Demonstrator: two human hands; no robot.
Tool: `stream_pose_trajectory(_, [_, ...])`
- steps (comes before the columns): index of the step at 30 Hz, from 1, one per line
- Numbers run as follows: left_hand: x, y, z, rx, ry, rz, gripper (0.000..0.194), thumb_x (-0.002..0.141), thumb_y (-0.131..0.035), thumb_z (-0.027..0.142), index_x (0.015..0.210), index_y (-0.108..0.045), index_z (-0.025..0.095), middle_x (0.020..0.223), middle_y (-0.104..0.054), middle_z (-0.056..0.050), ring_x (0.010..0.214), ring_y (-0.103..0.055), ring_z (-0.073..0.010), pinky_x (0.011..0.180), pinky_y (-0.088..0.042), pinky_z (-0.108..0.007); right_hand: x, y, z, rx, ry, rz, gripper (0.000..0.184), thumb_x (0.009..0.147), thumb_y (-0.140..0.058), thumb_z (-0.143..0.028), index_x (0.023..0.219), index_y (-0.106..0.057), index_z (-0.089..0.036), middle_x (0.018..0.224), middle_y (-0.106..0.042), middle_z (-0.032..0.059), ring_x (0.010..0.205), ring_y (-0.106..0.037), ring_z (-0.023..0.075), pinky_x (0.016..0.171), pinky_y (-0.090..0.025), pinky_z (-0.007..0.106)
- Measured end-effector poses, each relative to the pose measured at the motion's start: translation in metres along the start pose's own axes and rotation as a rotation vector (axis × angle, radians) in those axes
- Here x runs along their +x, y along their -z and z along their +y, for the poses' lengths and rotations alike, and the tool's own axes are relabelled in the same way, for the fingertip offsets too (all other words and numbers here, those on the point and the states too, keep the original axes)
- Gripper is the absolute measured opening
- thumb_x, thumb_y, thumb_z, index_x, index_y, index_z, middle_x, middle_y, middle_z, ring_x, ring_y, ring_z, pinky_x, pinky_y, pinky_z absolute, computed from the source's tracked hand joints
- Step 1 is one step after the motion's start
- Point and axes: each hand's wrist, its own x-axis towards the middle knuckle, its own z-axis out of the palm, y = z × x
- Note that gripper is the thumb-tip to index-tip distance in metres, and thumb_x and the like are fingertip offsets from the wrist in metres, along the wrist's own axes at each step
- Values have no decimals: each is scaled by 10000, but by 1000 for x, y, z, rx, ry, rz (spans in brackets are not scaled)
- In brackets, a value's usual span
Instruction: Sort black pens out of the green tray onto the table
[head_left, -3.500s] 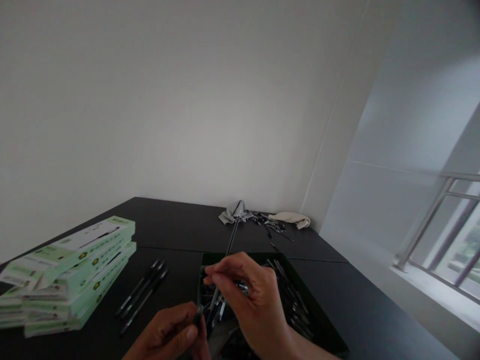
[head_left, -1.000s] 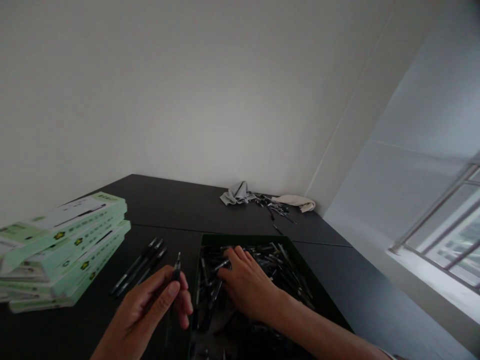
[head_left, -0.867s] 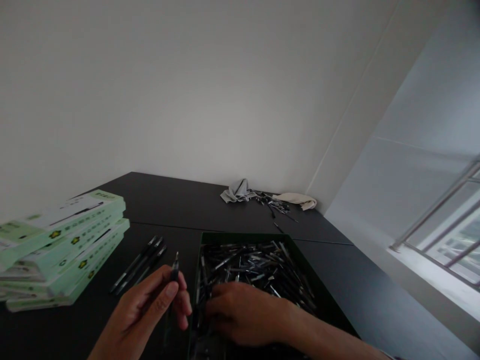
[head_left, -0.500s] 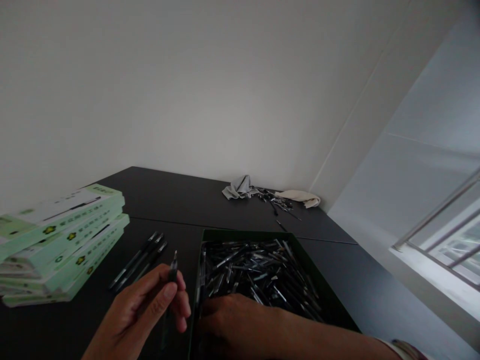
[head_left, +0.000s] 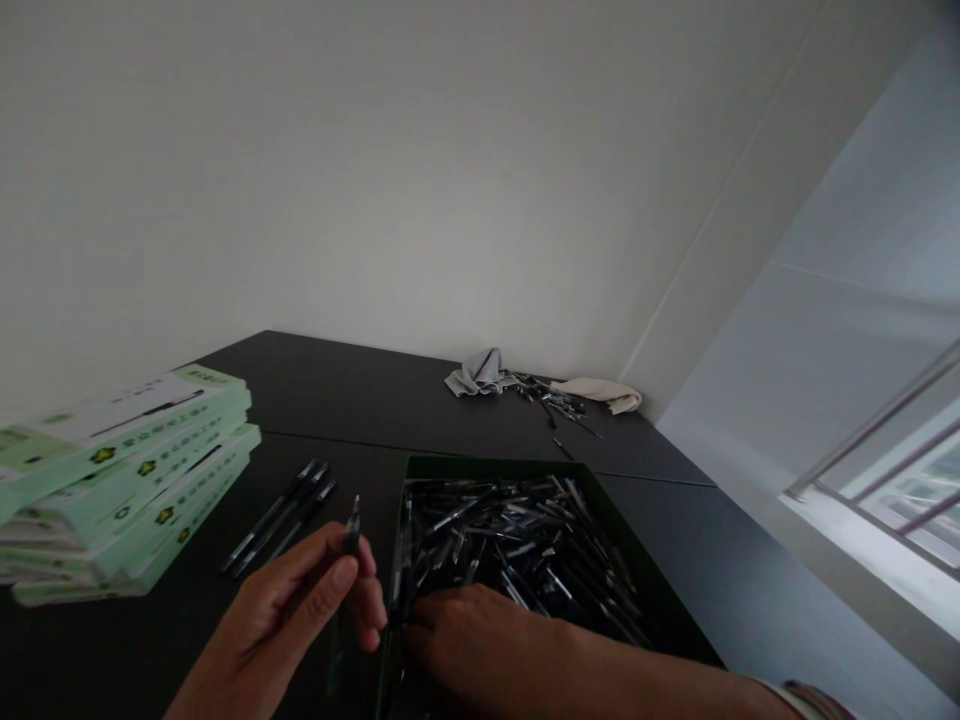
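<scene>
While pinching a pen point-up between thumb and fingers of the left hand, just left of the dark green tray, reaching with the right hand down into the tray's near left part. Cannot tell the right hand's hold because of hidden fingers. See inside the tray a loose jumble of pens, beyond the right hand and beside it. On the tabletop, left of the tray, find three slim pens lying close together at a slant. Farther left of the tray, note a skewed stack of green-and-white boxes, with a pen pictured on the uppermost. Beyond the tray's far rim, spot a scatter of thin dark pieces between a grey cloth and a cream cloth. Well right of the tray, make out a metal railing before a window.
</scene>
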Motion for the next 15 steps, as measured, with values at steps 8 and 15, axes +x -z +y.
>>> stream_pose_trajectory(8, [2,-2,5,-58,-14,-6,336,900,-486,517,882,-597,200,677,-695,22,562,-656,-119,589,-508,-210,1,5,-1,33,-59,-74,110,818,-587,-122,905,-652,-104,788,-706,73,630,-663,179,475,-410,249])
stream_pose_trajectory(15, [-8,-4,-7,67,-70,-162,328,944,-393,489,885,-561,213,634,-600,39,494,-556,-86,476,-452,-168,2,27,15,696,-430,352,148,770,-592,-75,853,-686,-154,790,-705,25,733,-646,145,636,-441,203])
